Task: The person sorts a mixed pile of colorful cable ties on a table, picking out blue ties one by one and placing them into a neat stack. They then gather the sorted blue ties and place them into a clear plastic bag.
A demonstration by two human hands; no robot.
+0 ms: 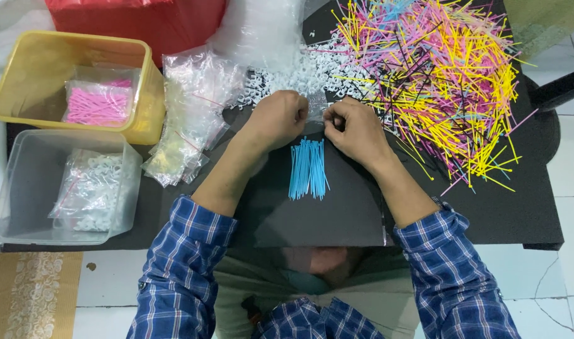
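My left hand (279,118) and my right hand (355,127) rest close together on a black mat (337,207), fingers curled around a small clear plastic bag (316,105) held between them. Just below the hands lies a neat bundle of blue plastic sticks (308,168). Beyond the right hand spreads a big loose heap of yellow, pink, blue and black sticks (437,75). Small white plastic rings (302,72) are piled above the hands.
A yellow tub (23,75) at the left holds a bag of pink sticks (97,103). A clear tub (23,188) below it holds a bag of white rings. A stack of empty clear bags (190,113) lies between tubs and hands. Red bag at top.
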